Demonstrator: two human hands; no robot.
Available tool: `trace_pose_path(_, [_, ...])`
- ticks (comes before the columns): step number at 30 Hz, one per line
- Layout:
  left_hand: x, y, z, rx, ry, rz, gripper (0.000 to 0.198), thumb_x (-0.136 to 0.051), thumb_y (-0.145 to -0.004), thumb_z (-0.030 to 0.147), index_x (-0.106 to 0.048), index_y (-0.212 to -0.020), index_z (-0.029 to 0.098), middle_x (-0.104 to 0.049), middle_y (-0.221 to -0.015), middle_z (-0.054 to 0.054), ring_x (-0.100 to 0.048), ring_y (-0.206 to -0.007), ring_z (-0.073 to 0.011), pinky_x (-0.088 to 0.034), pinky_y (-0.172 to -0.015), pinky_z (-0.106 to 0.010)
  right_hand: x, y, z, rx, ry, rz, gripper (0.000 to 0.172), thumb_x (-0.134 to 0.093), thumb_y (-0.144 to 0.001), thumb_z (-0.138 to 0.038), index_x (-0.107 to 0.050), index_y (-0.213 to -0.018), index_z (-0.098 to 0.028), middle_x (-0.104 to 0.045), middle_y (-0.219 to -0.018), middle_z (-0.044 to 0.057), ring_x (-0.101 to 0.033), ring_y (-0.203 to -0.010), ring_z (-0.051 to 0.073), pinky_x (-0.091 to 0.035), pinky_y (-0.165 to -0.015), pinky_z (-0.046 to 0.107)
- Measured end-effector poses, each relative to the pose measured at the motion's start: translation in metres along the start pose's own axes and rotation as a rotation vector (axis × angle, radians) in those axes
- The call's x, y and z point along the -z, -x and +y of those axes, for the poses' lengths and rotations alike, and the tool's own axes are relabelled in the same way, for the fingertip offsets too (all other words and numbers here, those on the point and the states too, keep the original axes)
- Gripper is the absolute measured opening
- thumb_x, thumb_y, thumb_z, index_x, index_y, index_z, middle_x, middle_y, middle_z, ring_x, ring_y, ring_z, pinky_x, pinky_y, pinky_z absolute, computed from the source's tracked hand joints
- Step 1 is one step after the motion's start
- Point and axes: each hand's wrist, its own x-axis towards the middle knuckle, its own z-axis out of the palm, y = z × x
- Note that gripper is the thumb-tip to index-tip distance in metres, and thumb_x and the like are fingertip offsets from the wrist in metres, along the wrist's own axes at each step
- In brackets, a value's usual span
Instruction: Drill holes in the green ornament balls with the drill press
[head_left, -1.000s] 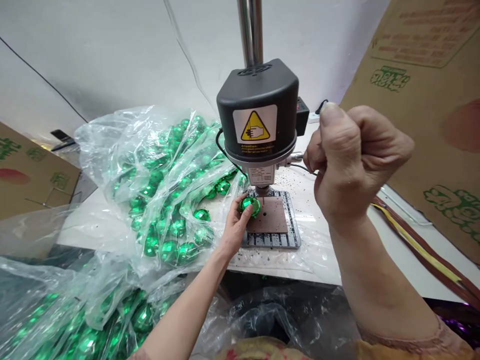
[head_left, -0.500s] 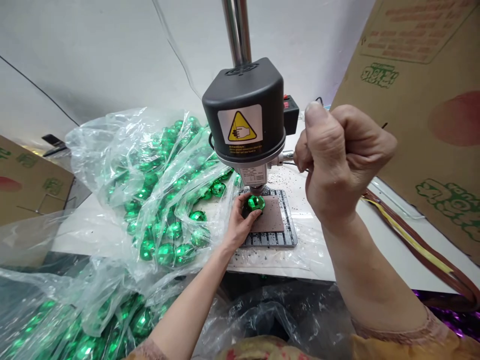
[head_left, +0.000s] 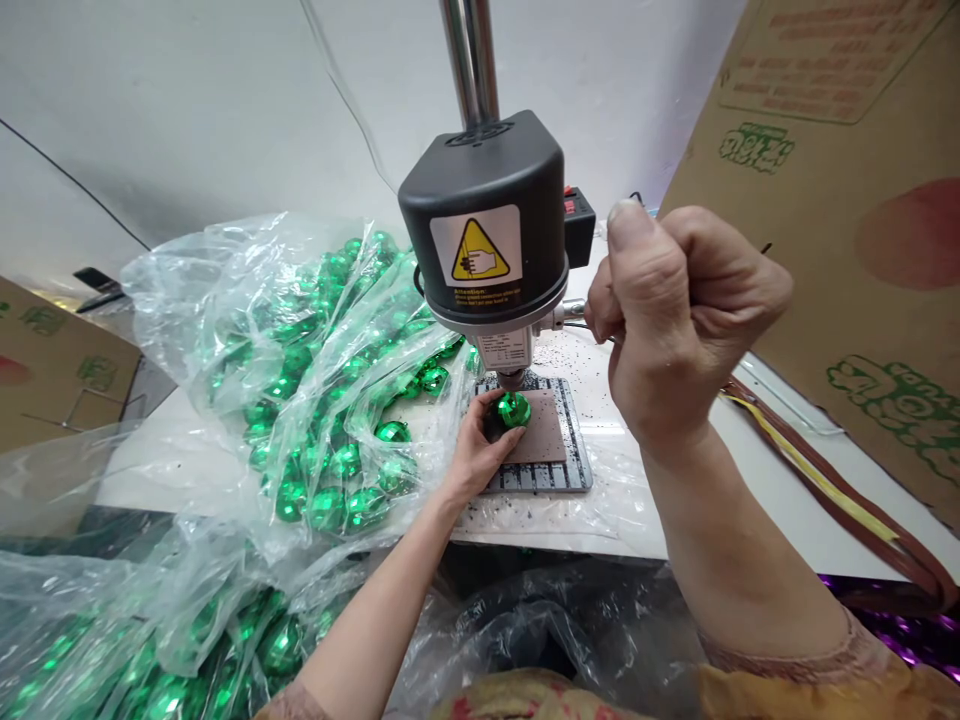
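Note:
My left hand [head_left: 484, 440] pinches a shiny green faceted ball ornament [head_left: 514, 411] between thumb and fingers. The ball is directly under the chuck [head_left: 511, 379] of a small black drill press [head_left: 484, 225], above a brownish square pad [head_left: 544, 430] on the slotted metal base [head_left: 576, 440]. The drill bit is too small to make out. Up at the right of the machine, my right hand [head_left: 667, 310] is closed in a fist around the feed lever [head_left: 574, 312], whose handle end is mostly covered by my fingers.
Clear plastic bags [head_left: 225, 270] with many green balls [head_left: 328, 508] spread across the white table [head_left: 172, 470] at left. Cardboard boxes [head_left: 817, 250] stand at both sides. Dark shavings litter the base. A brown and yellow strap [head_left: 825, 480] lies at right.
The green ball has shifted slightly downward under the chuck, and its top shows more. Both hands keep their grips. The whole view has drifted a little.

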Motion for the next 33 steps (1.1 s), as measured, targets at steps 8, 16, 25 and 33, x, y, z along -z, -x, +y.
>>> trace_pose_path(8, [-0.007,0.005,0.013,0.003,-0.071,0.013,0.048,-0.077,-0.085,0.038,-0.055,-0.124,0.021,-0.064,-0.12,-0.008,-0.063,-0.11,-0.0222,-0.05,-0.098,-0.037,0.001,0.0,-0.001,0.032,0.06,-0.017,0.048,-0.059,-0.094,-0.021,-0.03,-0.056,-0.023,-0.037,-0.047,-0.005,-0.033,-0.041,0.009,-0.029,-0.045,0.032])
trace_pose_path(16, [-0.007,0.007,0.011,0.006,-0.081,-0.008,0.051,-0.079,-0.082,0.034,-0.055,-0.125,0.022,-0.063,-0.123,-0.008,-0.061,-0.114,-0.0237,-0.049,-0.101,-0.039,-0.002,-0.006,-0.004,0.01,0.068,-0.041,0.046,-0.057,-0.095,-0.022,-0.034,-0.055,-0.022,-0.033,-0.049,-0.006,-0.033,-0.043,0.005,-0.028,-0.046,0.027])
trace_pose_path(25, [-0.007,0.007,0.009,0.01,-0.063,-0.013,0.049,-0.08,-0.082,0.033,-0.056,-0.123,0.022,-0.063,-0.124,-0.008,-0.061,-0.117,-0.0255,-0.047,-0.105,-0.041,0.002,0.013,0.002,0.021,-0.054,0.017,0.049,-0.059,-0.094,-0.019,-0.032,-0.052,-0.02,-0.032,-0.048,-0.006,-0.032,-0.043,0.005,-0.021,-0.047,0.03])
trace_pose_path(33, [-0.007,0.007,0.005,-0.003,-0.03,-0.024,0.052,-0.08,-0.082,0.034,-0.054,-0.125,0.023,-0.062,-0.127,-0.009,-0.06,-0.12,-0.0274,-0.046,-0.108,-0.044,0.004,0.03,0.012,0.088,-0.02,0.079,0.052,-0.057,-0.093,-0.019,-0.025,-0.053,-0.018,-0.028,-0.047,-0.006,-0.03,-0.043,0.005,-0.019,-0.048,0.031])
